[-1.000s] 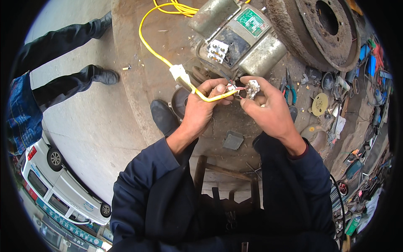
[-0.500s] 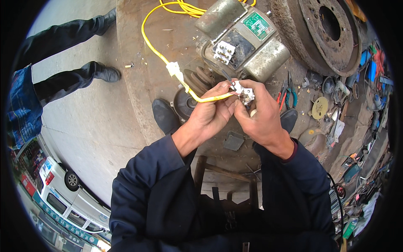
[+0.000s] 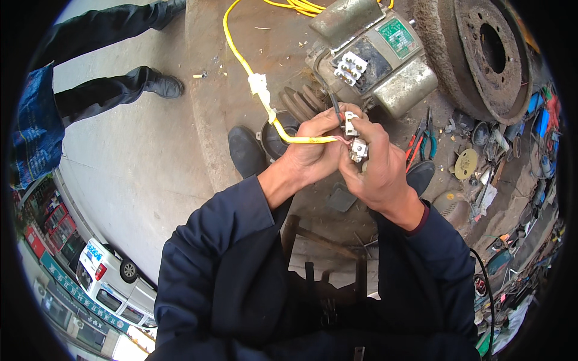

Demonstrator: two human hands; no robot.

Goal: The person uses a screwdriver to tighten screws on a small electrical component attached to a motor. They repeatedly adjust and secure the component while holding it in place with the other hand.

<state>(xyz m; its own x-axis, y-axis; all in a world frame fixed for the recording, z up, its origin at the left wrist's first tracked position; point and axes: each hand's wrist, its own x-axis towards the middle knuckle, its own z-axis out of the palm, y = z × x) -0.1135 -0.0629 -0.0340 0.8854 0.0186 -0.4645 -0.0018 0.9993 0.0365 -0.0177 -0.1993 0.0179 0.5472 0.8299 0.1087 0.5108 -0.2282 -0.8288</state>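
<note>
My left hand [image 3: 316,144] is closed, its fingers pinching the end of a yellow cable [image 3: 301,139] and the near side of a small white electrical fitting. That white fitting [image 3: 359,148] has metal contacts, and my right hand [image 3: 380,165] is closed on it from the right. Thin bared wires run from the cable's end toward it, beside my fingertips. A dark lead [image 3: 335,108] runs from the motor down to my left fingers. Just beyond my hands lies the electric motor [image 3: 367,57], with a white terminal block [image 3: 350,68] on its dark plate. White tape [image 3: 259,84] wraps the cable.
A rusty wheel rim [image 3: 445,66] stands right of the motor. Pliers [image 3: 427,141] lie near my right shoe [image 3: 420,174]. A dark round cover [image 3: 277,135] is by my left shoe. Parts and scrap crowd the right; another person's legs [image 3: 114,87] are at left.
The view has shifted, so the motor, cable and rim sit farther right. Between my fingers the white fitting has turned, and my right fingers now cover more of it.
</note>
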